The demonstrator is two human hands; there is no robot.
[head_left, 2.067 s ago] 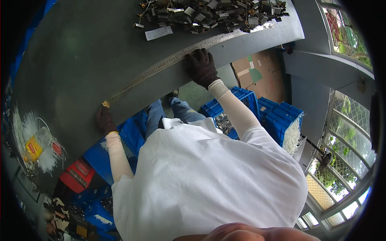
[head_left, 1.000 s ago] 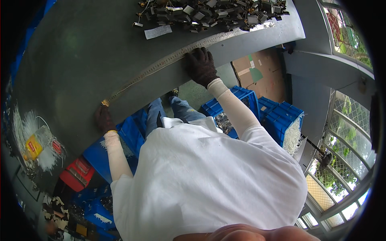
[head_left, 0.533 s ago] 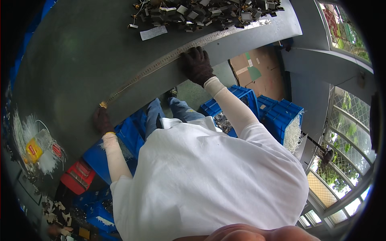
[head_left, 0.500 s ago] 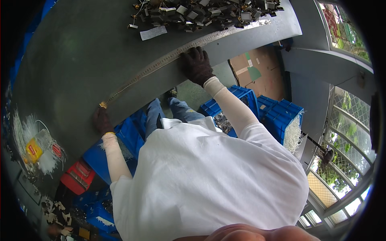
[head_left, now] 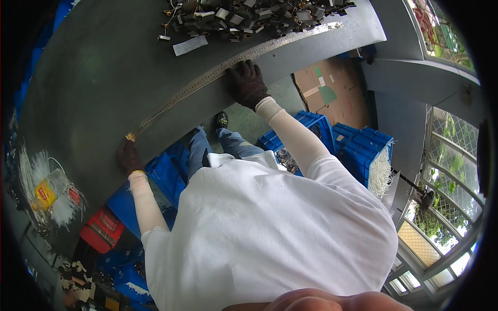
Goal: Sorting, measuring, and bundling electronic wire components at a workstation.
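Camera view: your view is swinging slightly, so the bench (head_left: 104,78) and both of your hands are sliding a little leftward in the picture, and more of your shoe (head_left: 222,120) is showing.
Marked strip: the long graduated strip (head_left: 207,76) is lying along the bench near its front edge, running from your left fingertips up past your right hand, and is bending only through the lens.
Left glove: your left hand (head_left: 128,156) is staying at the strip's lower-left end, its fingertips meeting a small gold-coloured piece (head_left: 130,137); you seem to be pinching it, but the dark glove is hiding the fingers, so I cannot tell.
Right glove: your right hand (head_left: 246,84) is staying palm down, its fingertips reaching the strip's near edge; I cannot tell whether it is gripping anything underneath.
Meaning: since your hands are keeping their places against the strip, the gold-coloured piece is apparently remaining at the same end, and the shift is looking like head movement rather than handling.
Beyond the strip: a pile of dark blocks (head_left: 249,18) is sitting untouched, with a white slip (head_left: 190,45) lying just beside it.
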